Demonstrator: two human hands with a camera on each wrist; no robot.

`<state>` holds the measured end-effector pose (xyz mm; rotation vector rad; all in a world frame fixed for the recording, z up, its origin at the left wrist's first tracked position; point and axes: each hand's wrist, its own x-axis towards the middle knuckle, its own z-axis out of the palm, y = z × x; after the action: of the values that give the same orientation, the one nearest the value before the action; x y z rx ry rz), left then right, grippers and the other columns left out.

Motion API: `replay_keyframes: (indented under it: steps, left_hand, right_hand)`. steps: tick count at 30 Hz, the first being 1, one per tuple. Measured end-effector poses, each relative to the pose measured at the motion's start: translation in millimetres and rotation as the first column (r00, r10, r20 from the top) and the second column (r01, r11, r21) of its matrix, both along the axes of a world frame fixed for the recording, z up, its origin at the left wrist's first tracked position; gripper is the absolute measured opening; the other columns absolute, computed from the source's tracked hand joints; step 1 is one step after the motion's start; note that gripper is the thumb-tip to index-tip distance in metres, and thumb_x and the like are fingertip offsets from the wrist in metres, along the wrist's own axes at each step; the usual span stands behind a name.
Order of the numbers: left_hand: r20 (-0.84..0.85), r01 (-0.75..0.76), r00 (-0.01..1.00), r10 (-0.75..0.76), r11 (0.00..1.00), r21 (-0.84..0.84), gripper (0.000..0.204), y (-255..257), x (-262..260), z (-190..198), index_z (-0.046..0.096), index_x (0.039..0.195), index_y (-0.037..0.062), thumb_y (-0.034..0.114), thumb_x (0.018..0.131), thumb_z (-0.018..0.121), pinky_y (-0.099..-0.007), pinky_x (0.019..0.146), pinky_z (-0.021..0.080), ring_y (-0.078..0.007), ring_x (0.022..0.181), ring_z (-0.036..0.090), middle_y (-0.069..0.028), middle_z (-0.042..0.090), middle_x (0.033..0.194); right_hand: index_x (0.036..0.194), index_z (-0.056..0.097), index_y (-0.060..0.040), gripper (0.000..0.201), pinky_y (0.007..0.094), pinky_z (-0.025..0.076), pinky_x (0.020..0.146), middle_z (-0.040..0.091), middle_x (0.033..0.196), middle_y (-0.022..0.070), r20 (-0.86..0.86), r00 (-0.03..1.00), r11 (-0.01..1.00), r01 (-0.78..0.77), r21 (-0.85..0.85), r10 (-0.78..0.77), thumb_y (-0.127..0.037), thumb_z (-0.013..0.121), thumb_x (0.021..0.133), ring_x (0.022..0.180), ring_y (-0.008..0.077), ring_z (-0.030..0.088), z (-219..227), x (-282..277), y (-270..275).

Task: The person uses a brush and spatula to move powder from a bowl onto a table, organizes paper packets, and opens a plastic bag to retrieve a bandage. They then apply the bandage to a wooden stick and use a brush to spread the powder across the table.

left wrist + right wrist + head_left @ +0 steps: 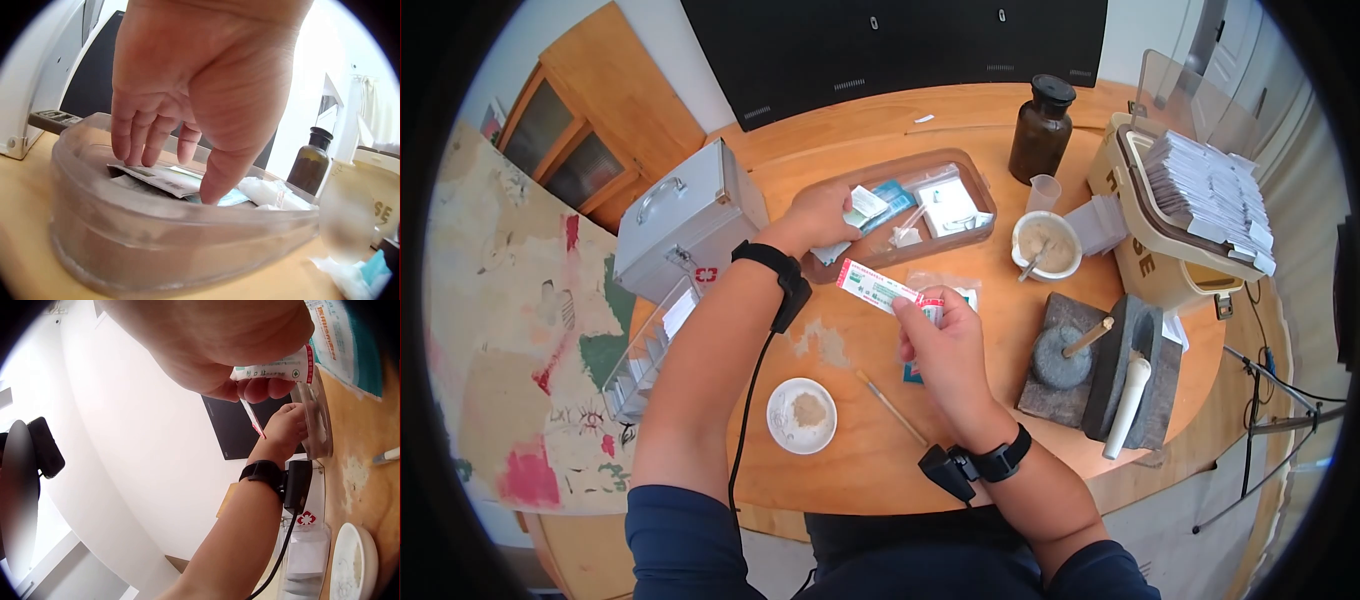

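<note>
My left hand (818, 218) reaches into the left end of a translucent brown tray (810, 262). In the left wrist view the hand (200, 81) has its fingers spread and pointing down over flat packets (159, 180), the thumb at their near edge. Blue and white packets (890, 203) lie beside it in the tray. My right hand (948, 360) pinches white strip packets (875, 287) with red ends and green print, in front of the tray. In the right wrist view the packets (281, 370) show between thumb and curled fingers.
A white dish with powder (802, 415) and a brush (890, 408) lie nearest me. To the right stand a bowl with a spoon (1047, 246), a brown bottle (1040, 135), stone grinding tools (1100, 370) and a cream box (1145, 250). A silver case (690, 215) stands left.
</note>
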<state>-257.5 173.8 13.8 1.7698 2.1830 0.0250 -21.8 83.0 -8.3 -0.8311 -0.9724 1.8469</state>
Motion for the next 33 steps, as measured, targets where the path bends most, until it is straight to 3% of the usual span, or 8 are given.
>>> replay_keyframes:
  steps: [10,13,16,18,22,28,30,33]
  left_hand:
    - [0.02,0.102,0.994,-0.108,0.974,0.2,0.034,1,-15,-26,0.062,0.099,0.0073,0.024,0.072,0.074,-0.0381,0.086,0.048,-0.0334,0.104,0.06,-0.0192,0.062,0.11]
    - [0.08,0.023,0.996,-0.043,0.972,0.232,0.034,-2,-5,-13,0.062,0.1,0.008,0.023,0.072,0.074,-0.0388,0.086,0.048,-0.0342,0.102,0.06,-0.0199,0.062,0.109]
    - [-0.018,-0.004,1.0,0.006,0.987,0.158,0.039,-2,-1,-8,0.062,0.105,0.0083,0.025,0.072,0.074,-0.0386,0.085,0.048,-0.032,0.099,0.061,-0.0157,0.066,0.103]
    - [-0.08,0.103,0.993,-0.092,0.985,0.136,0.034,-3,-5,-11,0.063,0.1,0.0089,0.022,0.072,0.076,-0.039,0.082,0.049,-0.034,0.096,0.059,-0.0187,0.062,0.104]
    - [-0.075,0.131,0.99,-0.121,0.98,0.149,0.033,-8,-7,-13,0.063,0.1,0.008,0.021,0.073,0.075,-0.0387,0.083,0.049,-0.0344,0.098,0.059,-0.0188,0.062,0.104]
    - [-0.016,0.081,0.997,-0.08,0.993,0.086,0.041,-9,-9,-11,0.064,0.114,0.0088,0.02,0.075,0.073,-0.0384,0.089,0.047,-0.0349,0.105,0.058,-0.0198,0.062,0.111]
    - [-0.022,0.192,0.981,-0.191,0.966,0.173,0.046,-8,-16,-19,0.062,0.12,0.0093,0.019,0.076,0.071,-0.0383,0.092,0.046,-0.0352,0.108,0.057,-0.0194,0.061,0.116]
    - [-0.004,0.218,0.975,-0.221,0.959,0.183,0.055,-8,-20,-24,0.056,0.128,0.0097,0.017,0.076,0.07,-0.0385,0.094,0.045,-0.0357,0.11,0.056,-0.0199,0.059,0.119]
  right_hand:
    - [0.087,0.053,-0.0078,0.016,0.0203,0.036,0.042,0.053,0.062,-0.002,0.009,1.0,1.0,0.005,-0.007,-0.005,-0.016,0.066,0.089,0.048,0.0051,0.048,0,0,1]
    - [0.087,0.053,-0.0077,0.016,0.0203,0.036,0.041,0.053,0.062,-0.0021,0.003,1.0,1.0,0.007,-0.002,-0.007,-0.016,0.066,0.089,0.048,0.0051,0.048,-1,1,2]
    - [0.087,0.053,-0.0078,0.016,0.0204,0.035,0.041,0.053,0.062,-0.0021,-0.006,1.0,1.0,0.011,-0.001,-0.011,-0.016,0.067,0.089,0.048,0.0051,0.048,0,1,2]
    - [0.088,0.053,-0.0078,0.016,0.0205,0.035,0.04,0.053,0.062,-0.0021,-0.014,1.0,1.0,0.007,-0.004,-0.008,-0.016,0.067,0.089,0.048,0.005,0.048,1,1,2]
    - [0.088,0.053,-0.0077,0.016,0.0203,0.035,0.041,0.053,0.062,-0.0021,0.008,1.0,1.0,0.008,-0.026,-0.007,-0.016,0.067,0.089,0.048,0.0049,0.048,2,1,2]
    - [0.088,0.053,-0.008,0.016,0.0203,0.035,0.041,0.053,0.062,-0.0023,-0.01,1.0,1.0,-0.001,-0.016,0.001,-0.016,0.067,0.089,0.048,0.0047,0.048,0,1,2]
    - [0.088,0.053,-0.008,0.016,0.0204,0.035,0.041,0.052,0.061,-0.0024,-0.01,1.0,1.0,0.006,-0.024,-0.006,-0.016,0.067,0.089,0.048,0.0046,0.048,1,0,2]
    - [0.087,0.053,-0.0078,0.016,0.0203,0.036,0.042,0.052,0.061,-0.0024,-0.022,1.0,1.0,-0.007,-0.028,0.006,-0.015,0.067,0.089,0.048,0.0046,0.047,1,1,2]
